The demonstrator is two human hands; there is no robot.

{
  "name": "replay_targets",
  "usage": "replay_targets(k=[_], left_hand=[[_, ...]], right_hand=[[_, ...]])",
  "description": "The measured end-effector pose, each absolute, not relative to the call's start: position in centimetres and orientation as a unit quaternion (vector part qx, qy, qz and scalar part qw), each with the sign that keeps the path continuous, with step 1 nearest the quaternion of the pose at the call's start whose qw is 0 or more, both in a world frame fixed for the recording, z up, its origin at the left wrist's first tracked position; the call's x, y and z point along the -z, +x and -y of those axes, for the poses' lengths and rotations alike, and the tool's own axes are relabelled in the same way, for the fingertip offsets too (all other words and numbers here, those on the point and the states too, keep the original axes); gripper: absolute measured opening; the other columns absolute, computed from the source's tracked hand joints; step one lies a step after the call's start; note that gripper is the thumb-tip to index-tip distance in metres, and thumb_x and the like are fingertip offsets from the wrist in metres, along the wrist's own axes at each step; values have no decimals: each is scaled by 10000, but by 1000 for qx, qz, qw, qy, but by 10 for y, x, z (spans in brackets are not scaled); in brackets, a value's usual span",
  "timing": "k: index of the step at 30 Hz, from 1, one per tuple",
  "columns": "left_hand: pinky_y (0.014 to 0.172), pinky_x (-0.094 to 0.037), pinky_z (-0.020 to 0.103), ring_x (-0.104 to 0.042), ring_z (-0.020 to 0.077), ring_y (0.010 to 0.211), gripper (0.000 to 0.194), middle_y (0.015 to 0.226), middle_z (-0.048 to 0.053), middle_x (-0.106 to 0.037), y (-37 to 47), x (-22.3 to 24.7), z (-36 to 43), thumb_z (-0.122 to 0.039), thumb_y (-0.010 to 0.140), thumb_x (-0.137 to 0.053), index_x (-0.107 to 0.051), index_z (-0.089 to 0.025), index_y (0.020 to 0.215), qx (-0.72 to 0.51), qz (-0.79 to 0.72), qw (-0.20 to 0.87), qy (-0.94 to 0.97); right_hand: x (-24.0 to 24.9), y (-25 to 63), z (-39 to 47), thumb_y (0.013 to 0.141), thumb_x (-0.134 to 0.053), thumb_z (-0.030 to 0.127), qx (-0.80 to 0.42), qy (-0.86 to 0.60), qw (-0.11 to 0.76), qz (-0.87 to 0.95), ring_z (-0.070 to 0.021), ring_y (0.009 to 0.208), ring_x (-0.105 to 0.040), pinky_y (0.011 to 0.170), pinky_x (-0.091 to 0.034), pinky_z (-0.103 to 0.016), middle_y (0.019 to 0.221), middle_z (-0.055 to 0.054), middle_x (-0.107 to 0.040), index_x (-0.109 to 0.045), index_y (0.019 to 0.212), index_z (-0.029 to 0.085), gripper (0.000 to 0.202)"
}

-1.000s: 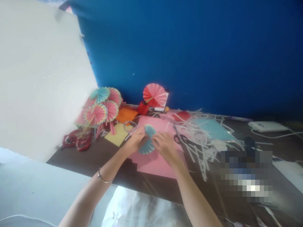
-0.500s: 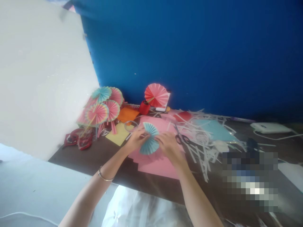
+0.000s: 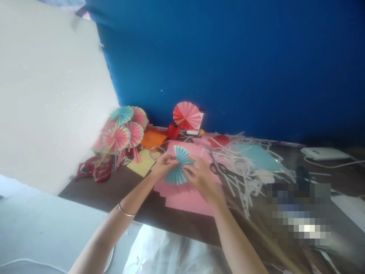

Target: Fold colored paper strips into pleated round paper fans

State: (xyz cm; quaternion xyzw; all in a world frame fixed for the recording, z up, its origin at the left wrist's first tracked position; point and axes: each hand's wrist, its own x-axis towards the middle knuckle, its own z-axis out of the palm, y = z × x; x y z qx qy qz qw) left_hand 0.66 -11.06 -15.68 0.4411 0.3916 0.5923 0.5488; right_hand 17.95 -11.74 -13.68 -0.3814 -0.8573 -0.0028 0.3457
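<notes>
A light blue pleated paper fan (image 3: 176, 176) is spread above the pink paper sheets (image 3: 189, 203), its folds meeting near the middle. My left hand (image 3: 163, 166) pinches it at the left, close to the centre. On the other side, my right hand (image 3: 201, 173) grips its right part, with the thumb and fingers on the folds. Behind my right hand lie dark-handled scissors (image 3: 219, 168). A clear roll of tape (image 3: 156, 153) rests on the yellow paper (image 3: 142, 163) beyond my left hand.
Several finished pleated fans (image 3: 116, 137) stand at the left by a red-rimmed pouch (image 3: 94, 168). A red fan (image 3: 186, 115) stands in a red holder (image 3: 172, 130). White paper strips (image 3: 242, 190), blue paper (image 3: 261, 158) and a white device (image 3: 325, 153) lie to the right.
The fan has turned slightly between my hands. My right hand has shifted its fingers, now more spread over the fan's right side. My left hand stays at the centre.
</notes>
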Motion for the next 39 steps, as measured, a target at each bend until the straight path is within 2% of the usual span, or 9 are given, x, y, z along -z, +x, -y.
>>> replay_targets(k=[5, 12, 19, 26, 32, 39], left_hand=[[633, -466, 220, -582, 84, 628, 387, 699, -37, -584, 10, 159, 112, -284, 526, -794, -512, -168, 764, -590, -376, 594, 396], [653, -477, 247, -612, 106, 652, 391, 707, -17, -627, 12, 159, 114, -260, 557, -783, -507, -156, 812, -557, -386, 617, 400], [684, -482, 256, -623, 110, 674, 395, 708, -5, -644, 10, 163, 111, -260, 564, -782, -507, -156, 828, -576, -377, 597, 412], [665, -468, 236, -611, 101, 666, 379, 683, -23, -619, 8, 164, 110, -258, 585, -772, -501, -160, 830, -581, -374, 582, 428], [680, -459, 235, -599, 91, 660, 396, 681, -28, -614, 4, 164, 108, -274, 581, -772, -489, -167, 837, -596, -374, 578, 413], [676, -461, 233, -589, 82, 633, 422, 635, -50, -587, 5, 160, 108, -278, 548, -788, -493, -172, 831, -602, -375, 577, 405]], right_hand=[[141, 179, 116, 877, -456, 272, 8, -374, 333, 866, -231, 1090, -467, 912, -408, -403, 1176, -53, -542, -660, 900, 243, 208], [141, 175, 119, 912, -357, 203, 28, -344, 315, 884, -223, 1086, -465, 936, -381, -410, 1140, -78, -570, -624, 959, 212, 271], [138, 181, 114, 869, -469, 263, 24, -360, 337, 870, -256, 1116, -440, 921, -383, -447, 1133, -77, -568, -661, 846, 223, 197], [144, 181, 110, 903, -392, 232, 37, -350, 318, 881, -251, 1143, -417, 927, -374, -448, 1139, -96, -563, -635, 855, 193, 250], [139, 186, 109, 867, -467, 258, 37, -354, 358, 863, -255, 1106, -453, 934, -365, -461, 1128, -86, -568, -618, 835, 211, 162], [145, 186, 107, 896, -404, 226, 57, -361, 349, 863, -252, 1112, -445, 915, -362, -449, 1092, -101, -584, -600, 834, 190, 208]])
